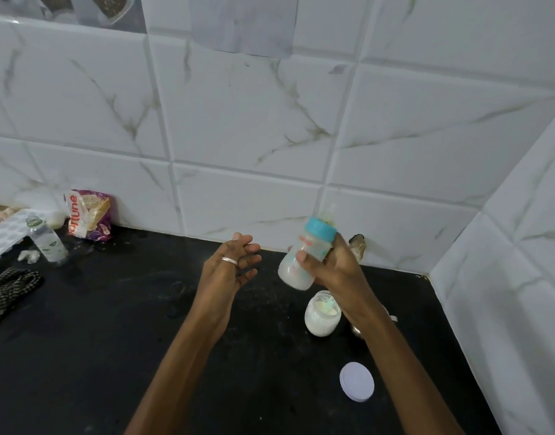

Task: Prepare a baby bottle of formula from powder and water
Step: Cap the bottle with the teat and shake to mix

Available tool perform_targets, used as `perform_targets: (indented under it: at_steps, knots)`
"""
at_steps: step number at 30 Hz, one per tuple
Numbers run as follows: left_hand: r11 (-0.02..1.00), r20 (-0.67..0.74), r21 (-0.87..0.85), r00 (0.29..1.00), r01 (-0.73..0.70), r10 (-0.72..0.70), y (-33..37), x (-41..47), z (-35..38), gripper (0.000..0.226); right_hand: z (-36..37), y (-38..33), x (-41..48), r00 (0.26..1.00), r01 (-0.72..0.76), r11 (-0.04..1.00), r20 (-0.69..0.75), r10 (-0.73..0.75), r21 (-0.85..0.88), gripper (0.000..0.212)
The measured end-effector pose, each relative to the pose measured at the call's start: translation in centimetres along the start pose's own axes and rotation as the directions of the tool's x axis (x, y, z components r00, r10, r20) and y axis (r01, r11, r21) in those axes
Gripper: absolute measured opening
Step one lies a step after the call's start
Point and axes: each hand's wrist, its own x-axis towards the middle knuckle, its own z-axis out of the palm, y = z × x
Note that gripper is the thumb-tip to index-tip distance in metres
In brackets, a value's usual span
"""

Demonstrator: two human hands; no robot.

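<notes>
My right hand [331,265] grips a small baby bottle [301,262] with a teal collar and a clear teat, held tilted above the black counter [113,324]. White milky liquid fills its lower part. My left hand [230,265] hovers just left of the bottle with fingers relaxed, a ring on one finger, holding nothing. Below the bottle an open jar of white powder [320,315] stands on the counter, and its round white lid [356,382] lies nearer to me. A metal spoon [356,330] shows partly behind my right wrist.
At the far left stand a small plastic water bottle [47,238], a purple snack packet [89,216] against the tiled wall, a white patterned tray [6,233] and a dark checked cloth [9,290]. Tiled walls close the back and the right corner.
</notes>
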Motion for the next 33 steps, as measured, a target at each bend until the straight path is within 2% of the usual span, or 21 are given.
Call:
perform_targets:
  at_steps: [3,4,7,8,10,12,15,19,20,23,25,27,28,30,31,33]
  knots:
    - [1.0,-0.007,0.0,1.0,-0.001,0.001,0.1,0.0,0.0,0.031,-0.3,-0.4,0.6,0.989,0.041,0.983,-0.149,-0.014,0.18,0.068]
    - [1.0,-0.006,0.004,1.0,-0.002,0.002,0.1,0.0,-0.1,0.031,-0.2,-0.5,0.7,0.986,0.049,0.981,-0.164,-0.018,0.19,0.071]
    - [1.0,-0.004,-0.001,1.0,-0.005,0.005,0.1,0.0,-0.1,0.031,-0.5,-0.4,0.6,1.0,-0.002,1.0,-0.026,0.002,0.014,0.074]
    - [1.0,-0.004,-0.007,1.0,-0.006,0.006,0.2,0.1,-0.1,0.031,-0.7,-0.3,0.7,1.0,0.003,1.0,-0.018,-0.003,0.016,0.069]
    - [1.0,-0.002,-0.011,1.0,-0.008,0.008,0.3,0.0,-0.1,0.032,-1.0,-0.4,0.9,0.995,0.015,0.991,-0.104,-0.001,0.135,0.061]
    - [1.0,-0.002,-0.008,1.0,-0.011,0.011,0.3,0.0,-0.1,0.033,-0.8,-0.5,1.1,0.989,0.028,0.986,-0.145,-0.004,0.165,0.064]
    - [1.0,-0.001,-0.005,1.0,-0.012,0.012,0.3,0.1,-0.1,0.033,-0.7,0.0,1.0,1.0,-0.013,0.999,-0.016,0.013,0.031,0.067]
    - [1.0,-0.008,-0.006,1.0,-0.01,0.01,0.4,0.2,-0.2,0.032,-0.5,-0.4,1.1,0.989,0.047,0.967,-0.15,-0.009,0.249,0.06]
    - [1.0,-0.008,-0.005,1.0,-0.009,0.009,0.4,0.1,-0.2,0.032,-0.2,-0.5,1.1,0.989,0.049,0.969,-0.145,-0.014,0.244,0.061]
    - [1.0,0.001,-0.003,1.0,-0.009,0.009,0.3,0.0,-0.3,0.036,-0.2,-0.1,1.0,1.0,0.013,0.997,-0.002,-0.013,0.077,0.06]
    - [1.0,0.003,-0.01,1.0,-0.013,0.013,0.3,0.0,-0.3,0.036,-0.5,-0.3,1.1,0.998,0.044,0.981,-0.059,-0.034,0.186,0.063]
    - [1.0,0.001,-0.014,1.0,-0.015,0.015,0.3,-0.2,-0.4,0.041,-0.5,-0.5,1.3,0.99,0.061,0.951,-0.137,-0.02,0.304,0.081]
    - [1.0,0.002,-0.013,1.0,-0.015,0.015,0.3,-0.2,-0.4,0.044,-0.3,-0.5,1.2,0.993,0.051,0.96,-0.12,-0.018,0.276,0.085]
    - [1.0,0.0,-0.015,1.0,-0.015,0.015,0.3,0.0,-0.5,0.043,-0.2,-0.2,1.0,0.999,0.031,0.992,-0.013,-0.03,0.12,0.073]
    - [1.0,-0.001,-0.015,1.0,-0.014,0.014,0.3,0.0,-0.6,0.039,-0.2,-0.1,0.9,0.999,0.033,0.994,0.01,-0.035,0.107,0.068]
    - [1.0,-0.004,-0.011,1.0,-0.013,0.013,0.3,0.0,-0.5,0.035,-0.5,-0.3,1.0,0.997,0.045,0.977,-0.067,-0.032,0.207,0.077]
